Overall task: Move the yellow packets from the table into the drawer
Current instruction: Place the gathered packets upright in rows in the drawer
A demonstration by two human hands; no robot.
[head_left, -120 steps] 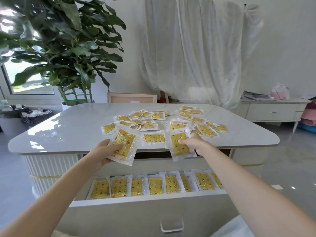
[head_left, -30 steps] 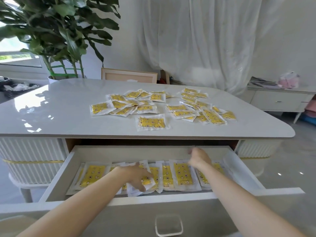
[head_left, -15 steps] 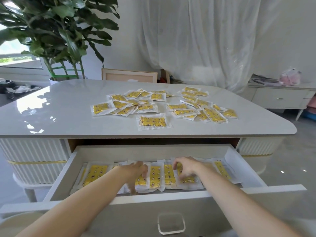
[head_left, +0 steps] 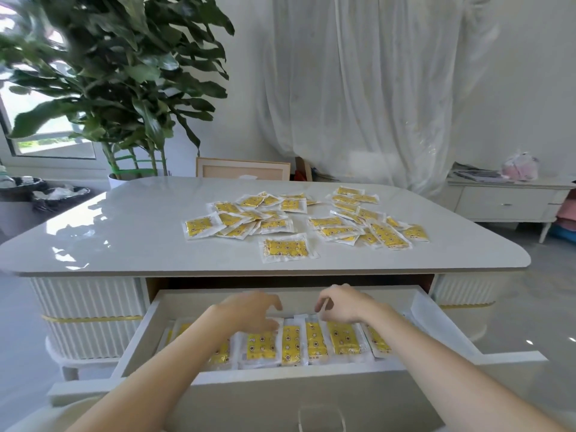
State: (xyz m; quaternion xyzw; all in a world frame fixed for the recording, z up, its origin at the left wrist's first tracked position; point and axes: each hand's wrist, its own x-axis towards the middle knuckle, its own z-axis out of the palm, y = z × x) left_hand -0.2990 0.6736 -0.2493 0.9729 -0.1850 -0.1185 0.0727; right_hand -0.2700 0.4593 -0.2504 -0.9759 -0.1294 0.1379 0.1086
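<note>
The open white drawer under the table holds a row of yellow packets in clear wrappers, standing side by side. My left hand hovers over the row's left half with relaxed, spread fingers and holds nothing. My right hand hangs over the right half, fingers loosely curled and empty. On the tabletop lie several more yellow packets: a single one nearest the front edge, a left cluster and a right cluster.
A large potted plant stands behind the table's left corner, with a wooden frame at the far edge. A low white sideboard is at the right, dark bins at the left. The drawer's clear handle is at the bottom.
Four seconds ago each hand held a packet above the table. Since then both packets went into the drawer's row, and my hands have now lifted off it, empty.
</note>
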